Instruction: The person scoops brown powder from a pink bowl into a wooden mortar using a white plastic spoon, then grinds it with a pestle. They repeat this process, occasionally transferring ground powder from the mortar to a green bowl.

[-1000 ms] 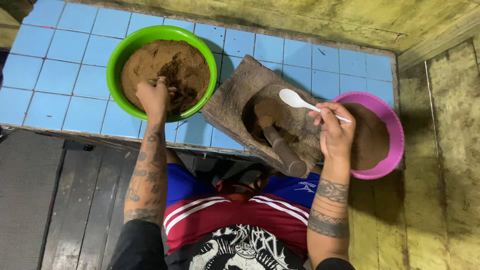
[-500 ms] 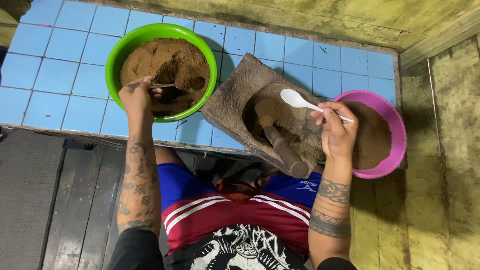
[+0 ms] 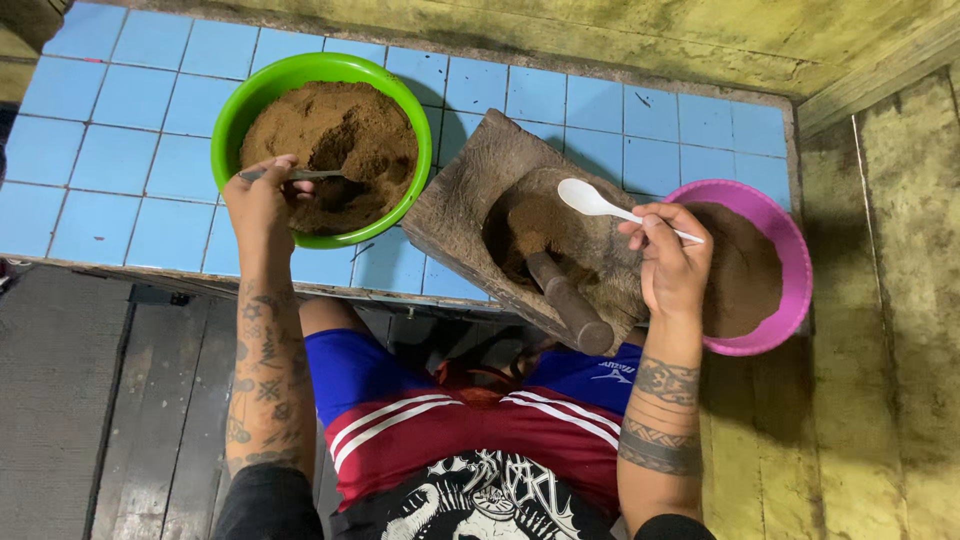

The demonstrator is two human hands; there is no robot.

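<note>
Left hand (image 3: 262,203) grip clamped on metal spoon (image 3: 300,175) in green bowl (image 3: 232,120); right hand (image 3: 672,262) grip clamped on white spoon (image 3: 590,199) over wooden mortar (image 3: 470,185).

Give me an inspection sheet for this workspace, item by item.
Surface: blue tiled counter, wooden edge.
Job's things: green bowl of brown powder; wooden mortar with pestle; pink bowl of brown powder.
Clutter: nothing seen.
Grips: left hand holds a metal spoon in the green bowl; right hand holds a white spoon over the mortar.
Cables: nothing seen.
Surroundings: stained yellowish wall, dark plank floor.
</note>
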